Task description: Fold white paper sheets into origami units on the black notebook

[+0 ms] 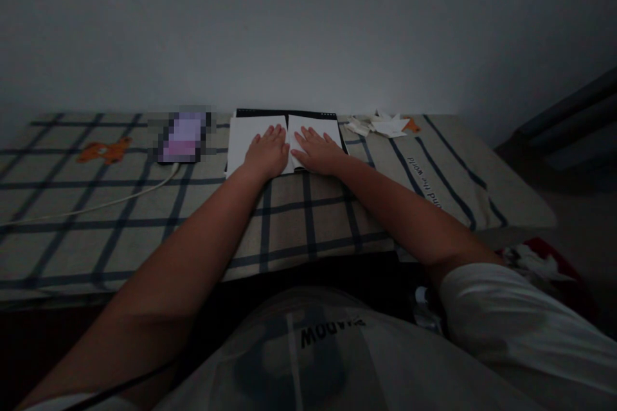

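L hand point(267, 153) & R hand point(315, 151) flat, grip open, on white paper point(240, 141); phone point(186, 135) left.

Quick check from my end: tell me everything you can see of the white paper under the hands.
The white paper lies flat on a dark board at the far edge of the checked cloth. A vertical line down its middle may be a fold or a gap between two sheets. The left hand and right hand press palms down either side of it.
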`<state>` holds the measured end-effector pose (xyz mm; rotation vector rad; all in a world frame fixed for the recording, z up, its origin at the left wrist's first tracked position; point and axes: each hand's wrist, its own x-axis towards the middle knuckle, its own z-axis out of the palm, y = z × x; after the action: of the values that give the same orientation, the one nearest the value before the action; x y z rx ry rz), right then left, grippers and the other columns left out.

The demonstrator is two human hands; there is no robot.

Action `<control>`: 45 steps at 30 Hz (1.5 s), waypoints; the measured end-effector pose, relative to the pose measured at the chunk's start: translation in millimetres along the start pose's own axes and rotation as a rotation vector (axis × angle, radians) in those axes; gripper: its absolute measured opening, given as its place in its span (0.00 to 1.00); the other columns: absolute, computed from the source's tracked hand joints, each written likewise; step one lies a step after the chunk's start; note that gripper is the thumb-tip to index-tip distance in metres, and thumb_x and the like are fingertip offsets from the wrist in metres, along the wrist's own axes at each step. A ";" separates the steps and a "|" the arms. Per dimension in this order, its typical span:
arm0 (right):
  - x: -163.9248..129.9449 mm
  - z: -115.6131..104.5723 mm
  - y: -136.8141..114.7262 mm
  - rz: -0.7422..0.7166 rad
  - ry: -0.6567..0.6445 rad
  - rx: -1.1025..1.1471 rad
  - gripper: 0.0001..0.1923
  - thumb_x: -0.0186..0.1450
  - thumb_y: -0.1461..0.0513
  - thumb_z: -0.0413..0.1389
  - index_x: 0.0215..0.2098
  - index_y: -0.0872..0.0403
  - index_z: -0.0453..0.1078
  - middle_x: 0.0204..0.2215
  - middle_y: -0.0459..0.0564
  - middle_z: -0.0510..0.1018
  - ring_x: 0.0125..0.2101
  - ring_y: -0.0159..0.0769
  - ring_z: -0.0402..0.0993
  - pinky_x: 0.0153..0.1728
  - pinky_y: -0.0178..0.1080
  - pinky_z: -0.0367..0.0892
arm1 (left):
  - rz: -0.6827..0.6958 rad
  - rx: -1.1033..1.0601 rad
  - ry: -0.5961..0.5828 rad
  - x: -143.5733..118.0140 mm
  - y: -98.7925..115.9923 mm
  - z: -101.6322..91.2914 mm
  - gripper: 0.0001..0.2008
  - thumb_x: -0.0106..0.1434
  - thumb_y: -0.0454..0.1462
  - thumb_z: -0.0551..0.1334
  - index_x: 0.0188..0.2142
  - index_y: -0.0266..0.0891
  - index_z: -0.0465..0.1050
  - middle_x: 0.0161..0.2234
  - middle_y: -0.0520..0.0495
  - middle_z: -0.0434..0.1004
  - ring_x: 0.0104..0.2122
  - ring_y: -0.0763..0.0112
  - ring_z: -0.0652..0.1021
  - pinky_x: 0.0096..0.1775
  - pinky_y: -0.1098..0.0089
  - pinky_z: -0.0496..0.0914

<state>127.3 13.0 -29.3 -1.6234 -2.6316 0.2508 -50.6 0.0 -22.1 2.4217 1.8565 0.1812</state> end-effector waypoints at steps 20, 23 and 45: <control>2.3 -6.7 16.5 -0.090 -0.002 0.010 0.38 0.83 0.49 0.42 0.84 0.56 0.50 0.84 0.61 0.47 0.83 0.54 0.42 0.80 0.63 0.44 | 0.070 0.058 -0.086 -8.8 6.3 -12.7 0.33 0.82 0.37 0.44 0.81 0.25 0.52 0.82 0.33 0.49 0.82 0.52 0.52 0.79 0.47 0.52; 0.9 -8.8 19.1 -0.104 0.023 0.004 0.38 0.82 0.50 0.44 0.84 0.59 0.52 0.83 0.63 0.49 0.83 0.54 0.44 0.80 0.63 0.44 | 0.074 0.058 -0.107 -7.4 4.1 -14.2 0.33 0.82 0.36 0.44 0.81 0.26 0.50 0.83 0.34 0.48 0.82 0.53 0.52 0.79 0.49 0.53; 3.7 1.4 1.7 -0.031 0.011 0.026 0.40 0.82 0.49 0.40 0.84 0.63 0.46 0.84 0.62 0.44 0.83 0.56 0.39 0.80 0.64 0.42 | 0.008 0.035 -0.050 -5.0 4.2 -4.8 0.33 0.81 0.38 0.44 0.81 0.28 0.52 0.83 0.36 0.48 0.82 0.52 0.52 0.79 0.48 0.53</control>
<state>127.0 16.9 -31.2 -1.5709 -2.6316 0.2726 -48.6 -5.9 -17.0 2.4329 1.8443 0.0883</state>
